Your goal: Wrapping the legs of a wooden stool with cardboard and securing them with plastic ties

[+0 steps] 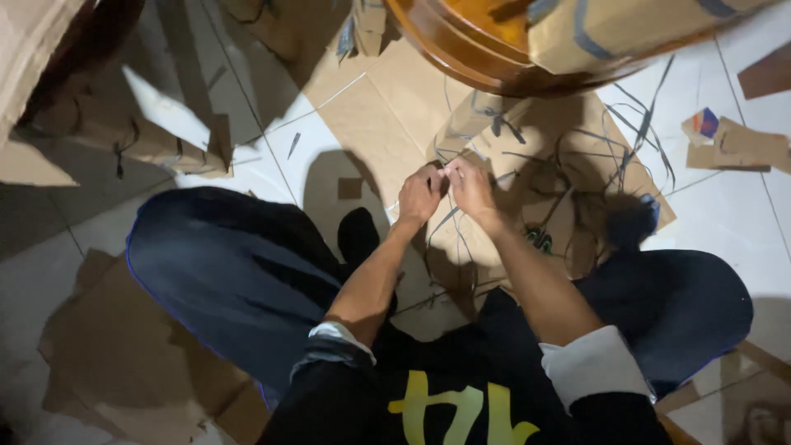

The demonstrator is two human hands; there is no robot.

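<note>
I sit cross-legged on a tiled floor. My left hand (420, 196) and my right hand (471, 188) meet in front of me, fingertips pinched together on a thin pale strip (446, 170) held between them. Below the hands lies a flat sheet of brown cardboard (527, 156) covered with several dark thin strips (577, 165) tangled over it. What the fingers do with the strip is too small to tell.
A round wooden table edge (461, 49) hangs over the far side, with a cardboard box (610, 29) on it. Cardboard scraps (733, 144) lie at right, folded cardboard (148, 132) at left, more sheets (124, 354) beside my left knee (214, 255).
</note>
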